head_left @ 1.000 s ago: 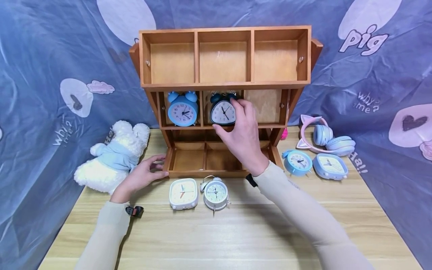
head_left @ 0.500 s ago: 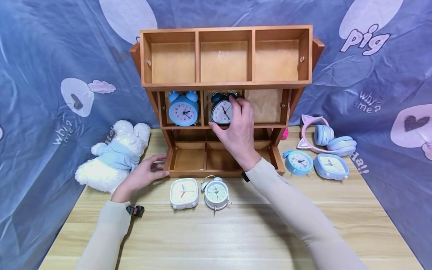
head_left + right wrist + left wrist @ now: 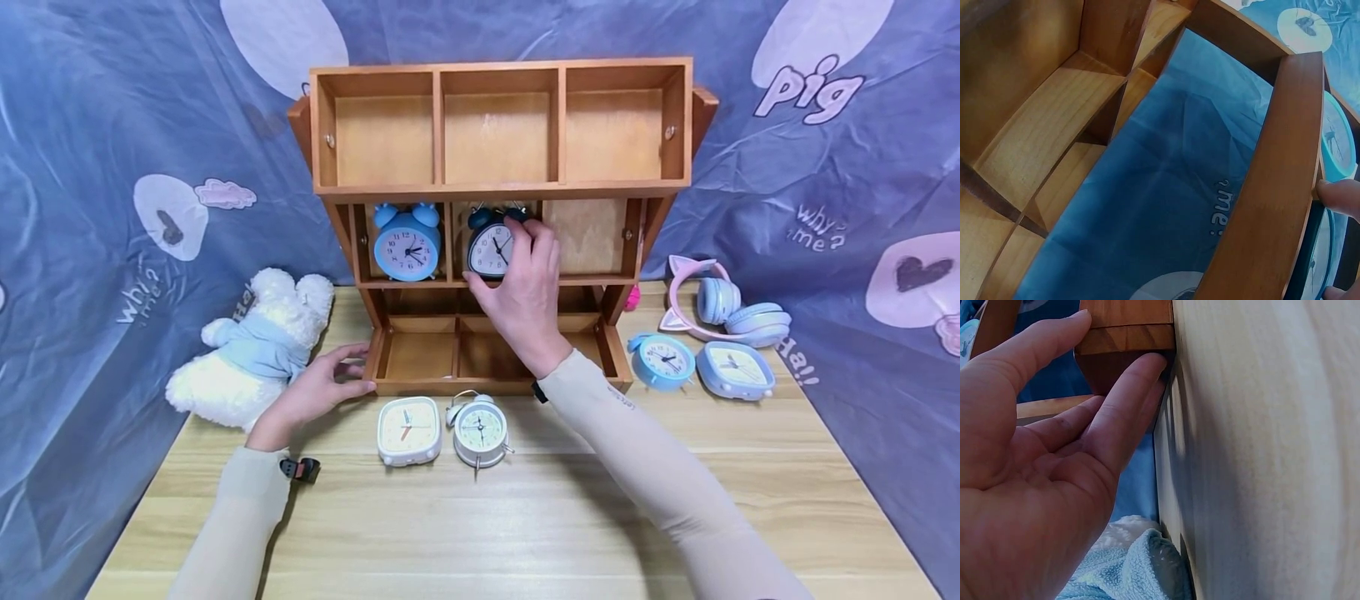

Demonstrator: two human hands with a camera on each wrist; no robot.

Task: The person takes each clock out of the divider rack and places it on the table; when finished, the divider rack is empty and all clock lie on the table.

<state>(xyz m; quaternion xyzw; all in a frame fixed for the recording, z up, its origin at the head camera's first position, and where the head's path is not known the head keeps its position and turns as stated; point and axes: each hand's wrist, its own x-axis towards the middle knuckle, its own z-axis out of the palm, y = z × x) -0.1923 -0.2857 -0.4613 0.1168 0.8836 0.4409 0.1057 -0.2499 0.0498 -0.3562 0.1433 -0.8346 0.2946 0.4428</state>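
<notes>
Right hand (image 3: 525, 292) pushed a little deeper since a second ago, fingers curled round the dark twin-bell clock (image 3: 491, 246) — middle cell of the wooden shelf's (image 3: 498, 190) second tier, left hand (image 3: 318, 392) relaxed, straight fingertips touching the shelf's bottom corner — light blue clock (image 3: 407, 244) alongside.

The shelf (image 3: 498, 192) is smooth varnished wood. The table (image 3: 525, 533) is pale matt wood grain. The plush toy (image 3: 251, 350) is fluffy cloth.
</notes>
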